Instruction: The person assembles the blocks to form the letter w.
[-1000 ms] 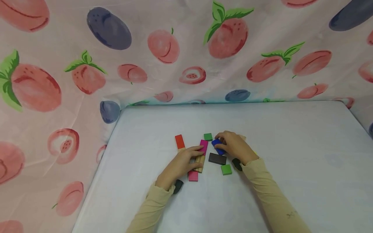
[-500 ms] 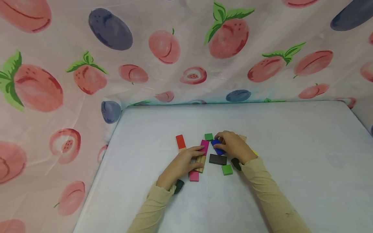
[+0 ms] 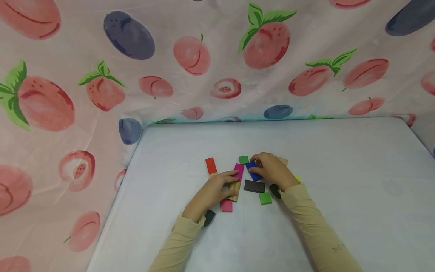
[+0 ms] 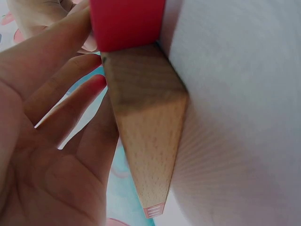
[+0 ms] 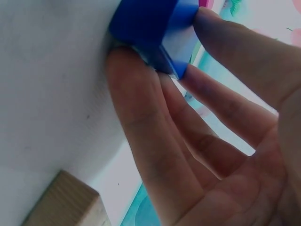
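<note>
My right hand (image 3: 274, 170) pinches a blue block (image 3: 250, 166) between thumb and fingers, close over the white table. In the right wrist view the blue block (image 5: 146, 23) sits at the fingertips. My left hand (image 3: 211, 192) reaches over the left group of blocks. Its fingertips rest on a magenta block (image 3: 239, 167), and its thumb lies on the bare wooden blocks (image 3: 235, 186) just below. A pink block (image 3: 226, 206) lies in front of this hand. In the left wrist view a long wooden block (image 4: 148, 146) runs beside the fingers, partly hidden in the head view.
A red block (image 3: 211, 165) lies at far left. Dark green (image 3: 243, 159) and light green (image 3: 265, 198) blocks flank a dark brown block (image 3: 254, 186). Yellow (image 3: 297, 178) and wooden (image 3: 284, 161) blocks show partly behind the right hand. A patterned cloth (image 3: 190, 75) hangs behind the table.
</note>
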A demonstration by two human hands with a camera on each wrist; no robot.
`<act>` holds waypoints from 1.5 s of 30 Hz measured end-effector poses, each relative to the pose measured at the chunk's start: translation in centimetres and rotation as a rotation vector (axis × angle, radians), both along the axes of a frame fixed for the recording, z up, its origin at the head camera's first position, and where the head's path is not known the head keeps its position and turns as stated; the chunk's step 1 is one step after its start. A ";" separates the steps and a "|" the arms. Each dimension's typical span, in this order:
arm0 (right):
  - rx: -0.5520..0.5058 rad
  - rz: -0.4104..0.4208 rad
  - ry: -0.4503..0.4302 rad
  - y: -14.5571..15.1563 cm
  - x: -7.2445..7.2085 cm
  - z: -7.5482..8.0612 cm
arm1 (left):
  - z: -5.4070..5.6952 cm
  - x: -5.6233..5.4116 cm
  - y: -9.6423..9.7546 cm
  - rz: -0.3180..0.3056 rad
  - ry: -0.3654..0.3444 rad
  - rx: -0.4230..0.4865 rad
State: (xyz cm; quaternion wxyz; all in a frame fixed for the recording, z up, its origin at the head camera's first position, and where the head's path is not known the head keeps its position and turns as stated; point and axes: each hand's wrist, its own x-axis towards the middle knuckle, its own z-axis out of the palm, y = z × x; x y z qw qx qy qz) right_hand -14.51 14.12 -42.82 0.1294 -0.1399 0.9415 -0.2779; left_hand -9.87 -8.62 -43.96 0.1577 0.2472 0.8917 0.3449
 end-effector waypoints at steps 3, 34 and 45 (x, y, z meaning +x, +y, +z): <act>-0.003 0.001 0.003 0.0 0.0 0.0 | 0.0 0.0 0.0 -0.003 0.004 0.004; -0.019 0.099 -0.004 0.3 -0.4 0.1 | -0.1 -0.1 0.0 0.000 0.000 -0.015; 0.004 0.091 -0.008 0.2 -0.3 0.2 | -0.2 -0.1 0.0 -0.006 0.004 -0.007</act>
